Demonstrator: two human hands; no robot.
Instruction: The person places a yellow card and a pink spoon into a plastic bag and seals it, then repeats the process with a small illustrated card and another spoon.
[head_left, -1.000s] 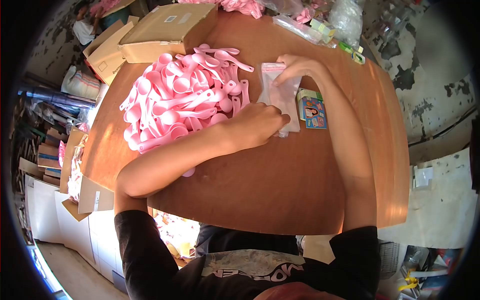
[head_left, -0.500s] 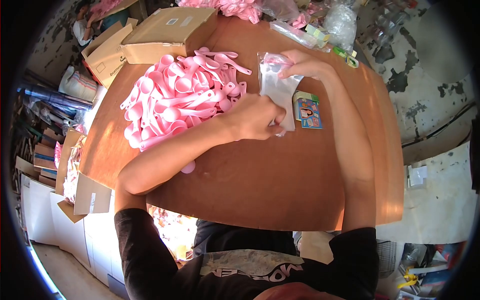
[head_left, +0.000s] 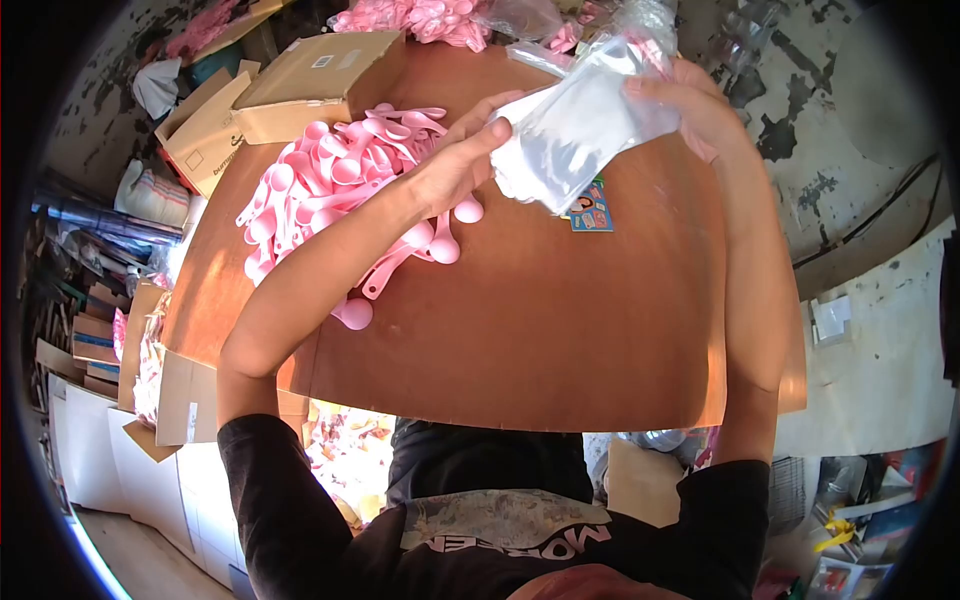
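Observation:
A stack of clear plastic bags (head_left: 572, 135) is raised over the table, tilted, with light glaring off it. My right hand (head_left: 697, 108) grips its upper right part, thumb lying over the plastic. At the left edge of the stack is my left hand (head_left: 462, 163), thumb in front and fingers at the upper corner, closed on that edge. Below the bags a small blue printed card (head_left: 592, 210) lies on the table, partly covered by them. A heap of pink plastic spoons (head_left: 330, 180) spreads under and beyond my left forearm.
The brown table (head_left: 500, 330) has a curved edge. A closed cardboard box (head_left: 320, 80) rests at its back left, beside an open carton (head_left: 200, 130). Pink packed goods (head_left: 430, 20) and clear wrapping (head_left: 525, 18) lie along the back. A single spoon bowl (head_left: 352, 313) sits nearer my body.
Both hands have lifted the bags, which now look spread wider. My left hand has moved up and left from their lower end to the left edge; some spoons shifted toward me.

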